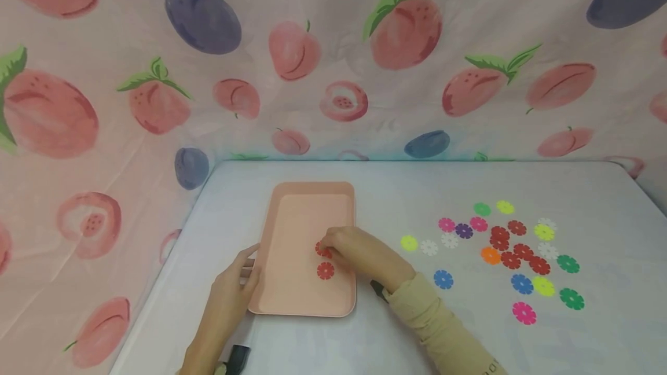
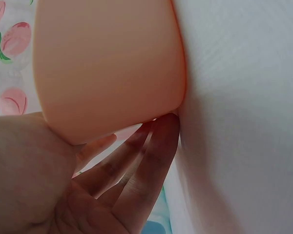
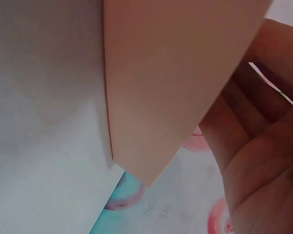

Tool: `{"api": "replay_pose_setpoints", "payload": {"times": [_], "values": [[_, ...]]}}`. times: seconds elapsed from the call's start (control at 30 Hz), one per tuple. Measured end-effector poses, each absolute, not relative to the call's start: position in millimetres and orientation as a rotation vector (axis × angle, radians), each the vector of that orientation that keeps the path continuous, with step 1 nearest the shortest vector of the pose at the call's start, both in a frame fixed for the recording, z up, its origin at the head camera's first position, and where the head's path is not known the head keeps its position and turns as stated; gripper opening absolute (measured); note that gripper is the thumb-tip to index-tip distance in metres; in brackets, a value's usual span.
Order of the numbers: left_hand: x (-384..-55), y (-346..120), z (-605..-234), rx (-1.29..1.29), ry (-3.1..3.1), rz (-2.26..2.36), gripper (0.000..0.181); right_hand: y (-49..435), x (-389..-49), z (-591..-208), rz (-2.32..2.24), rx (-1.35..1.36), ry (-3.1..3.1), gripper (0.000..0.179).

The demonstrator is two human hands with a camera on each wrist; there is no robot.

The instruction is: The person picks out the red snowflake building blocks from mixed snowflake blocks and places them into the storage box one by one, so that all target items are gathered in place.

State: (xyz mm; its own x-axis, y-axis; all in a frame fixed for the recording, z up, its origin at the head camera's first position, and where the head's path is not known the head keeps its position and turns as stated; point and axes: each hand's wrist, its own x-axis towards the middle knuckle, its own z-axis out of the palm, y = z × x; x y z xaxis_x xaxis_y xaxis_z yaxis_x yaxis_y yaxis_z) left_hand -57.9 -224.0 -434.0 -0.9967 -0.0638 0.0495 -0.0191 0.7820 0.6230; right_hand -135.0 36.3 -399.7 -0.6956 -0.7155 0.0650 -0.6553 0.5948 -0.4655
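Observation:
A shallow pink tray [image 1: 292, 300] lies on the white table. My left hand [image 1: 230, 282] is at its left edge. In the left wrist view the fingers [image 2: 158, 146] are fairly straight and touch the tray's outer wall [image 2: 112, 63] low down. My right hand [image 1: 346, 246] reaches over the tray's right side and pinches a red plastic snowflake disc [image 1: 321, 249], which the fingertips partly cover. Just below it, a second red snowflake disc [image 1: 325, 271] lies flat in the tray. In the right wrist view the tray wall [image 3: 171, 73] hides the fingertips of my right hand [image 3: 259, 126].
Right of the tray, several snowflake discs lie scattered on the table [image 1: 396, 201], including a blue one [image 1: 443, 279], an orange one [image 1: 490, 256], a purple one [image 1: 464, 231] and a dark red group [image 1: 510, 260]. A fruit-print cloth [image 1: 333, 33] hangs behind and at the left.

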Motion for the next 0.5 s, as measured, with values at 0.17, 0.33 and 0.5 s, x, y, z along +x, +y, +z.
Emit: {"api": "replay_pose_setpoints", "payload": {"times": [0.17,0.33,0.5], "values": [[-58.1,-224.5,-434.7,0.067,-2.903,-1.014,0.045,35.7,-136.2,-403.8,-0.680,-1.153,2.702,0.019],[-57.9,-224.9,-435.2,0.061,-2.898,-1.009,0.045,35.6,-137.0,-405.9,-0.681,-1.132,2.707,0.018],[-58.5,-224.8,-435.6,0.063,-2.907,-1.009,0.045,35.6,-137.4,-406.5,-0.664,-1.118,2.708,0.017]]}}
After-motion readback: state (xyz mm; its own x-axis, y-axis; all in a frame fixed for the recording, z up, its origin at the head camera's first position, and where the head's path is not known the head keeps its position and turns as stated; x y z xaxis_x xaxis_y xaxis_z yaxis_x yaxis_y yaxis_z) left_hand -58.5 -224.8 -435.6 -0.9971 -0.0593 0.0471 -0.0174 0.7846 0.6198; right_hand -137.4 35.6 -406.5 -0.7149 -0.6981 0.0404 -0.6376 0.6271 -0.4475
